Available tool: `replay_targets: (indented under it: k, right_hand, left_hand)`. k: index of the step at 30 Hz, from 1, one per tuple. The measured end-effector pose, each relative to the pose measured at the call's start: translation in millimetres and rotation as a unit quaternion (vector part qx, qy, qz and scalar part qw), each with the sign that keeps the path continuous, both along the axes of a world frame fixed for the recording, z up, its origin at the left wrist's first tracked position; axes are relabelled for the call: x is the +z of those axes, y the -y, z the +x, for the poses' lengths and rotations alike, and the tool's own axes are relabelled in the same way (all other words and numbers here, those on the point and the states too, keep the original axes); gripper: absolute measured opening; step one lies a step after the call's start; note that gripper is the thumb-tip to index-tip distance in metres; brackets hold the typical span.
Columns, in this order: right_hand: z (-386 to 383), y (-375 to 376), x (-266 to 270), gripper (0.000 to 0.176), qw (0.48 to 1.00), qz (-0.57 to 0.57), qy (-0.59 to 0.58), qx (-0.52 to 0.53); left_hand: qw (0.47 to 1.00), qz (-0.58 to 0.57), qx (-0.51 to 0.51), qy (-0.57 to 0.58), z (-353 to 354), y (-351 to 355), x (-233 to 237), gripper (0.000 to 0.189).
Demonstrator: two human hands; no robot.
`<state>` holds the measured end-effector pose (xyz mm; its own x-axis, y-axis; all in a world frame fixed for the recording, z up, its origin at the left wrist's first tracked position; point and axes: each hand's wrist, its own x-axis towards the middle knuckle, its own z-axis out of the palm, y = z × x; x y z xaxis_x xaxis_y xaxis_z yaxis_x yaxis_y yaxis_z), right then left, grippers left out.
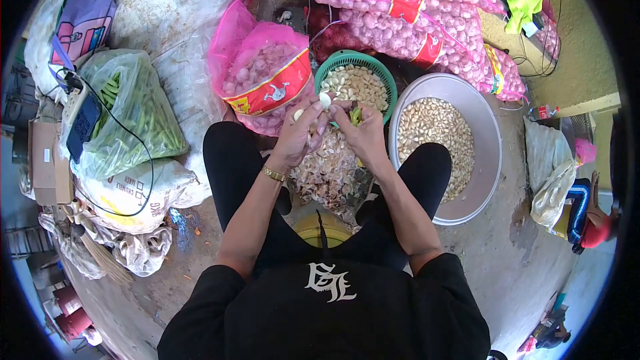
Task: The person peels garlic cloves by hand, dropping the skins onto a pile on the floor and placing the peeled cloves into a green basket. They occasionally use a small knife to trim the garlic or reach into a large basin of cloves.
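My left hand (305, 135) is closed round garlic, with a pale peeled garlic clove (325, 101) showing at its fingertips and a second white piece (298, 115) by its knuckles. Close against it, my right hand (364, 139) has its thumb and fingers pinched together at the clove. A small yellow-green and dark object (356, 115) sticks out of the right fist; its kind I cannot tell. Below both hands lies a heap of garlic skins (327, 177) between my legs. Just beyond them stands a green basket (389, 80) of garlic cloves.
A large pale tub (490, 153) of cloves stands by my right knee. An opened pink mesh sack (230, 27) of garlic bulbs is ahead on the left, and full garlic sacks (427, 20) lie at the back. Green vegetables fill a plastic bag (133, 107) at left.
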<state>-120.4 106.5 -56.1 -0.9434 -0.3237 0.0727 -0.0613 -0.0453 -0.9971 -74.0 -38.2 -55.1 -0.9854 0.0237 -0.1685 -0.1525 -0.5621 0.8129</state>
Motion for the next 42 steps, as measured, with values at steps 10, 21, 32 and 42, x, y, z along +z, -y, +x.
replay_targets:
  k: [10,21,32,42]
  right_hand:
    - [-2.8,2.2,5.0,0.015,1.0,0.001,-0.016,0.017]
    - [-6.9,-10.4,12.1,0.015,0.995,0.063,0.068,0.019]
    - [3.9,-43.8,-11.6,0.015,0.974,0.205,0.019,0.094]
    - [7.8,-39.1,-9.3,0.019,0.933,0.238,-0.059,0.262]
  left_hand:
    - [0.998,-0.061,0.006,-0.003,-1.1,5.3,1.1,0.038]
    - [0.981,0.189,-0.042,0.026,-1.0,15.6,6.1,0.044]
    - [0.994,-0.007,0.01,0.111,-65.4,-19.9,-10.5,0.031]
    - [0.957,0.258,0.029,0.131,-37.8,20.3,-43.0,0.045]
